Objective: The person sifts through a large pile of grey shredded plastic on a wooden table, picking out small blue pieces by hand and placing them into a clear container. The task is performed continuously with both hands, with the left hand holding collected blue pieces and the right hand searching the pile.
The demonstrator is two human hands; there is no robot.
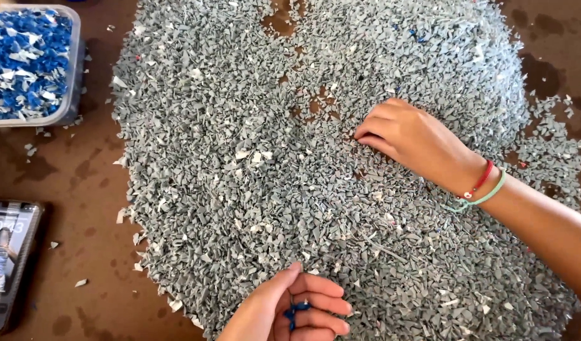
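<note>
The left hand (284,312), at the floor's near edge, is cupped loosely around a few blue chips (295,311). These look light, stiff and sharp-edged, probably best pinched singly between fingertips. The right hand (410,139) rests with curled fingers on the grey chip heap (252,189), holding nothing visible. A tub (72,95) of blue chips sits at the far left corner; a phone (9,265) lies near left.

A heap of plastic chips (341,177) covers the tabletop (82,189). A tub (74,69) sits to its far left, a phone (9,265) to its near left.
</note>
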